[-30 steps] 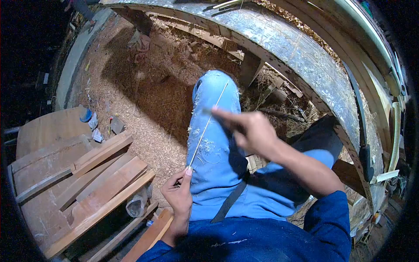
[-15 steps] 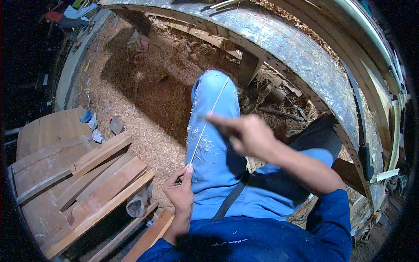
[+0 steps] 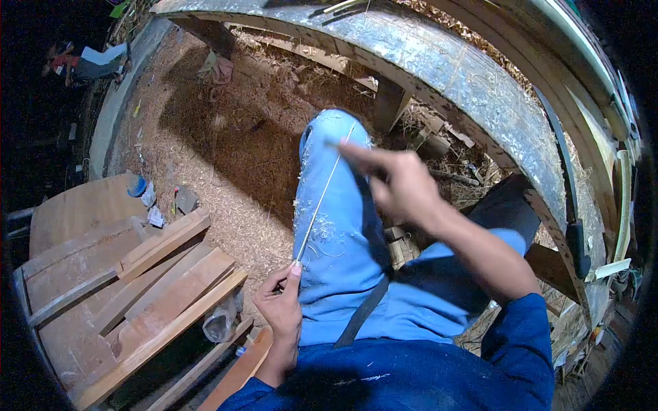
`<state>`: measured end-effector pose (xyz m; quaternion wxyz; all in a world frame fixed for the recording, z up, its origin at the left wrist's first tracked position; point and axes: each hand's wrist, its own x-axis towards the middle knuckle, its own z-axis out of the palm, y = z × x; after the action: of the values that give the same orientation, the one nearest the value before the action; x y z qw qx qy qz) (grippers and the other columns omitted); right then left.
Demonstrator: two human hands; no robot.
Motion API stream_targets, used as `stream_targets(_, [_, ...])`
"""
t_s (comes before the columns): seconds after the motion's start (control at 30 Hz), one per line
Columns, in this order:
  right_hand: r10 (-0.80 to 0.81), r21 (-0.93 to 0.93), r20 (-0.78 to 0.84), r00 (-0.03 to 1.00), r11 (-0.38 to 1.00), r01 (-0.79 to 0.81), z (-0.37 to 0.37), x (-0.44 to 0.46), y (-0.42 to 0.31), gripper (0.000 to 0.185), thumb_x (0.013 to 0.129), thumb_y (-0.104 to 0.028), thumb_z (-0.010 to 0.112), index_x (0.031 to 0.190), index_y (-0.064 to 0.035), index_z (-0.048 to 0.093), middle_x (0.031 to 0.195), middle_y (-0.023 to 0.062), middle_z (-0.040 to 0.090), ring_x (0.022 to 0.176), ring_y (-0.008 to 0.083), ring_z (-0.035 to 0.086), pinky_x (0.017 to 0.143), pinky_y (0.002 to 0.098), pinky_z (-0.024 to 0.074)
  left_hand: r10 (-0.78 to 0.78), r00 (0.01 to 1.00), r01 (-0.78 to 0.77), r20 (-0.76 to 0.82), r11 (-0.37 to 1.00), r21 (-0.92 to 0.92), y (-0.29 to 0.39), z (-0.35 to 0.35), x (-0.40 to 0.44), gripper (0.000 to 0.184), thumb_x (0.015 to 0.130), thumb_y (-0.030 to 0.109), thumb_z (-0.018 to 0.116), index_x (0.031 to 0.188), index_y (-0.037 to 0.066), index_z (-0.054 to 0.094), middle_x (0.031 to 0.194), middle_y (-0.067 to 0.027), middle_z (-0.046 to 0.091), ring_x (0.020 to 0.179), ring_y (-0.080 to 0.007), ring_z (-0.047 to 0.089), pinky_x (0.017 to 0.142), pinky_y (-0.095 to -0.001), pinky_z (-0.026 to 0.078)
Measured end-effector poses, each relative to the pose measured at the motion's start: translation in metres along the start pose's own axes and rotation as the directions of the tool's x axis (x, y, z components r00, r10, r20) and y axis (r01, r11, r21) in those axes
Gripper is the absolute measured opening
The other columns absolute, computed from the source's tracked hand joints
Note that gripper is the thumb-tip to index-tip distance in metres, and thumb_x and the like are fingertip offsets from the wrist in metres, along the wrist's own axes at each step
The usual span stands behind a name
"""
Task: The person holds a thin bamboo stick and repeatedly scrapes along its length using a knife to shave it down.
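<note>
A thin pale stick, like a sliver of bamboo, lies along the thigh of a blue-trousered leg up to the knee. My left hand pinches its near end between thumb and fingertips. Farther up, near the knee, my right hand is over the stick with its fingers closed and the index stretched along it. A small dark blade-like piece juts from the right fingertips, blurred by motion. Fine curled shavings cling to the trousers beside the stick.
Wooden boards lie at the left by a blue-lidded container. A long curved bench arcs across the top and right. Sawdust and shavings cover the ground. Another person is at the far upper left.
My right hand has moved up along the stick toward the knee, with the dark piece at its fingertips. My left hand keeps its pinch on the near end.
</note>
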<state>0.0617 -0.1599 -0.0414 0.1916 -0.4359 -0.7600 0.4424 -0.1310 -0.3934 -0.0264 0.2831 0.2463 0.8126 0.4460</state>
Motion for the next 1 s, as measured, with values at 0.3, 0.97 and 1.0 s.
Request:
stream_targets(0.3, [0.005, -0.033, 0.025, 1.0, 0.999, -0.004, 0.008, -0.003, 0.0, 0.071, 0.082, 0.004, 0.065, 0.147, -0.0263, 0.064, 0.109, 0.021, 0.077, 0.093, 0.0337, 0.079, 0.088, 0.0429, 0.0632, -0.036, 0.999, 0.036, 0.009, 0.999, -0.037, 0.007, -0.009, -0.004, 0.015, 0.094, 0.006, 0.08, 0.105, -0.004, 0.081, 0.077, 0.0046, 0.066, 0.069, -0.0026, 0.052, 0.063, -0.0207, 0.038])
stream_targets(0.97, [0.055, -0.023, -0.056, 0.997, 0.998, -0.056, 0.003, 0.004, 0.001, 0.066, 0.086, 0.003, 0.065, 0.145, -0.028, 0.066, 0.103, 0.0247, 0.076, 0.087, 0.0387, 0.078, 0.082, 0.0444, 0.0622, -0.196, 0.98, 0.197, 0.018, 0.979, -0.047, 0.004, -0.028, -0.004, 0.013, 0.095, 0.006, 0.079, 0.102, -0.005, 0.081, 0.068, 0.0063, 0.059, 0.058, -0.0013, 0.043, 0.054, -0.0221, 0.027])
stream_targets(1.0, [0.048, -0.018, -0.02, 0.999, 0.999, -0.049, 0.006, 0.002, -0.001, 0.067, 0.086, 0.002, 0.065, 0.145, -0.0284, 0.066, 0.102, 0.025, 0.076, 0.085, 0.0393, 0.077, 0.081, 0.0451, 0.0621, -0.16, 0.987, 0.16, 0.024, 0.986, -0.042, 0.0, -0.027, -0.002, 0.013, 0.095, 0.006, 0.079, 0.102, -0.005, 0.081, 0.068, 0.0062, 0.059, 0.059, -0.0013, 0.043, 0.054, -0.0221, 0.027])
